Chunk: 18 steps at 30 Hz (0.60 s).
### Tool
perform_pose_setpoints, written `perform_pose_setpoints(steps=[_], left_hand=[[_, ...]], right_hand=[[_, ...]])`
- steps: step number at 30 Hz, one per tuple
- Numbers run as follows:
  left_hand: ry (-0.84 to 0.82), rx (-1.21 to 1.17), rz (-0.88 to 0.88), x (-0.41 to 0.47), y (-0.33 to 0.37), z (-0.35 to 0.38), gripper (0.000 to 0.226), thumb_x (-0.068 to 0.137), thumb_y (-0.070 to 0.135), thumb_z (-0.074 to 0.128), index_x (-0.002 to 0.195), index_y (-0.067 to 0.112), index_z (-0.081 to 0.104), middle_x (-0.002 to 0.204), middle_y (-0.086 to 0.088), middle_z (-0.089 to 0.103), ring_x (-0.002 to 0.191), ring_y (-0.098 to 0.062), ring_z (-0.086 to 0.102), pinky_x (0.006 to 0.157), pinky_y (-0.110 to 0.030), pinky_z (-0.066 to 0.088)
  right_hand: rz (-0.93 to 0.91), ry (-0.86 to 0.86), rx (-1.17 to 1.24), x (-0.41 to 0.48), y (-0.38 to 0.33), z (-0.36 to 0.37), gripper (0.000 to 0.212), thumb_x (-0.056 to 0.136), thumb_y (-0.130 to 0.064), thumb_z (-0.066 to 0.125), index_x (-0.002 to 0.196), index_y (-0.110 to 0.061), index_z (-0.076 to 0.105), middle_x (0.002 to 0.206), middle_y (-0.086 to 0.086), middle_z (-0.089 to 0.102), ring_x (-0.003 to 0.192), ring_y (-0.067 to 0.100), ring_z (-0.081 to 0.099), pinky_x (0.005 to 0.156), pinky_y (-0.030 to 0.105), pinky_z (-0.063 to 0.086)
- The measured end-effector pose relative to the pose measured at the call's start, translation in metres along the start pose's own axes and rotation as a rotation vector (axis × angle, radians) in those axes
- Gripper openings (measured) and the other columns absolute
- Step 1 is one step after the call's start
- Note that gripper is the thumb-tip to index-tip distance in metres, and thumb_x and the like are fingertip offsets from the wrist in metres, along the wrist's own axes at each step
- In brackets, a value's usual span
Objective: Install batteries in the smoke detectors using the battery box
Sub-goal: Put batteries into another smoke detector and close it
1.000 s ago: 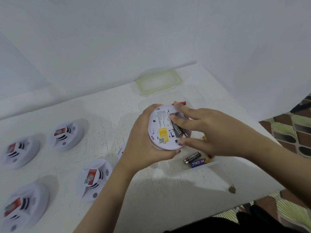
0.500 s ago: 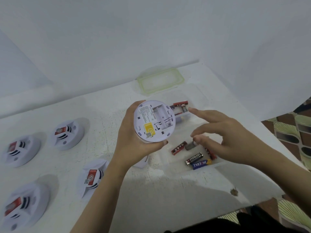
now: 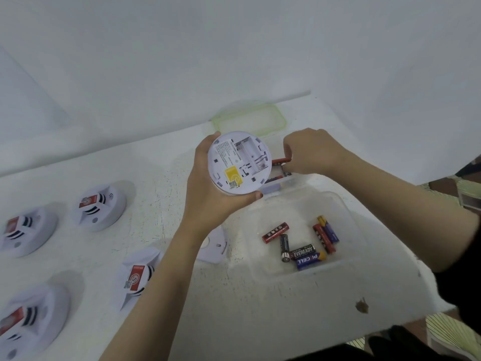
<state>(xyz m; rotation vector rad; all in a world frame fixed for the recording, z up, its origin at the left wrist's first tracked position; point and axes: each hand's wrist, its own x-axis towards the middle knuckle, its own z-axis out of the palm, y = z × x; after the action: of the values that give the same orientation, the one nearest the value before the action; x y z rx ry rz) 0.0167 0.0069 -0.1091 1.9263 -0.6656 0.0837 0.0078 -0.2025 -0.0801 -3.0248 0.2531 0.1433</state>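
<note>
My left hand (image 3: 208, 188) grips a round white smoke detector (image 3: 239, 164) with its back turned up; the battery bay shows no cells inside. My right hand (image 3: 309, 152) reaches into the far end of the clear plastic battery box (image 3: 346, 212) and pinches a red battery (image 3: 282, 160). Several loose batteries (image 3: 302, 243) lie in the near end of the box, red, black and blue ones.
Several other white smoke detectors with red labels lie on the white table at the left (image 3: 101, 207), (image 3: 138, 277), (image 3: 23, 230), (image 3: 28, 324). A detector cover (image 3: 213, 246) lies under my left forearm. The box's green-rimmed lid (image 3: 250, 118) rests by the back wall. The table edge runs at the right.
My left hand has lifted the detector up and left. My right hand left the detector, passed over the box and now pinches a red battery at its far end.
</note>
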Motion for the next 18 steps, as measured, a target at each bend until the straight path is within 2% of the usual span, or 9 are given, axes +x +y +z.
perform_pose_setpoints(steps=[4, 7, 9, 11, 13, 15, 17, 18], left_hand=[[0.008, -0.014, 0.002, 0.006, -0.003, 0.005, 0.101, 0.053, 0.01, 0.094, 0.132, 0.027, 0.034, 0.115, 0.031, 0.046, 0.103, 0.022, 0.048, 0.076, 0.001, 0.039], [0.007, -0.014, 0.002, 0.008, -0.006, 0.007, 0.101, 0.052, 0.011, 0.094, 0.131, 0.027, 0.034, 0.113, 0.033, 0.046, 0.102, 0.023, 0.048, 0.076, 0.001, 0.039], [0.008, -0.02, -0.007, 0.008, -0.009, 0.007, 0.1, 0.052, 0.013, 0.094, 0.129, 0.031, 0.033, 0.113, 0.035, 0.047, 0.103, 0.022, 0.049, 0.076, 0.001, 0.039], [0.004, -0.022, -0.005, 0.008, -0.011, 0.007, 0.099, 0.052, 0.014, 0.094, 0.128, 0.033, 0.033, 0.112, 0.041, 0.047, 0.104, 0.021, 0.048, 0.077, 0.001, 0.039], [-0.002, -0.026, 0.0, 0.008, -0.014, 0.007, 0.099, 0.053, 0.014, 0.095, 0.126, 0.036, 0.032, 0.111, 0.049, 0.044, 0.107, 0.02, 0.048, 0.079, 0.0, 0.039], [-0.014, -0.037, 0.009, 0.009, -0.014, 0.007, 0.098, 0.052, 0.019, 0.093, 0.126, 0.038, 0.032, 0.113, 0.048, 0.044, 0.111, 0.015, 0.049, 0.082, -0.002, 0.041], [-0.033, -0.055, 0.015, 0.009, -0.013, 0.008, 0.095, 0.052, 0.026, 0.089, 0.127, 0.036, 0.032, 0.116, 0.044, 0.045, 0.113, 0.01, 0.051, 0.085, -0.005, 0.042], [-0.046, -0.066, 0.023, 0.008, -0.013, 0.009, 0.095, 0.051, 0.028, 0.088, 0.128, 0.032, 0.033, 0.116, 0.042, 0.046, 0.114, 0.009, 0.051, 0.085, -0.006, 0.043]], right_hand=[[0.045, -0.05, -0.126, 0.011, -0.011, 0.005, 0.013, 0.08, -0.017, 0.06, 0.083, -0.016, 0.047, 0.075, -0.003, 0.05, 0.075, 0.021, 0.048, 0.073, 0.03, 0.025], [0.006, -0.018, -0.041, 0.008, -0.008, 0.004, 0.021, 0.078, -0.02, 0.061, 0.095, -0.018, 0.048, 0.079, -0.006, 0.054, 0.081, 0.02, 0.05, 0.075, 0.031, 0.025], [0.013, 0.028, 0.14, 0.002, -0.005, 0.0, 0.027, 0.078, -0.027, 0.063, 0.101, -0.02, 0.051, 0.071, -0.01, 0.054, 0.079, 0.019, 0.052, 0.075, 0.031, 0.029], [0.052, 0.135, 0.429, -0.008, -0.005, -0.008, 0.023, 0.077, -0.029, 0.064, 0.097, -0.023, 0.055, 0.072, -0.008, 0.062, 0.074, 0.015, 0.057, 0.072, 0.028, 0.036], [0.063, 0.258, 0.783, -0.02, -0.007, -0.014, 0.016, 0.076, -0.023, 0.064, 0.091, -0.024, 0.057, 0.067, -0.006, 0.067, 0.057, 0.004, 0.055, 0.059, 0.021, 0.039], [0.004, 0.33, 1.038, -0.034, -0.012, -0.021, 0.016, 0.078, -0.014, 0.062, 0.091, -0.022, 0.057, 0.057, -0.007, 0.067, 0.045, 0.001, 0.046, 0.049, 0.016, 0.037], [-0.092, 0.391, 1.111, -0.045, -0.018, -0.022, 0.017, 0.079, -0.01, 0.062, 0.093, -0.02, 0.057, 0.059, -0.007, 0.068, 0.051, 0.007, 0.052, 0.054, 0.02, 0.043], [-0.139, 0.426, 1.078, -0.049, -0.02, -0.021, 0.019, 0.079, -0.01, 0.063, 0.094, -0.02, 0.057, 0.062, -0.006, 0.068, 0.058, 0.009, 0.057, 0.063, 0.023, 0.047]])
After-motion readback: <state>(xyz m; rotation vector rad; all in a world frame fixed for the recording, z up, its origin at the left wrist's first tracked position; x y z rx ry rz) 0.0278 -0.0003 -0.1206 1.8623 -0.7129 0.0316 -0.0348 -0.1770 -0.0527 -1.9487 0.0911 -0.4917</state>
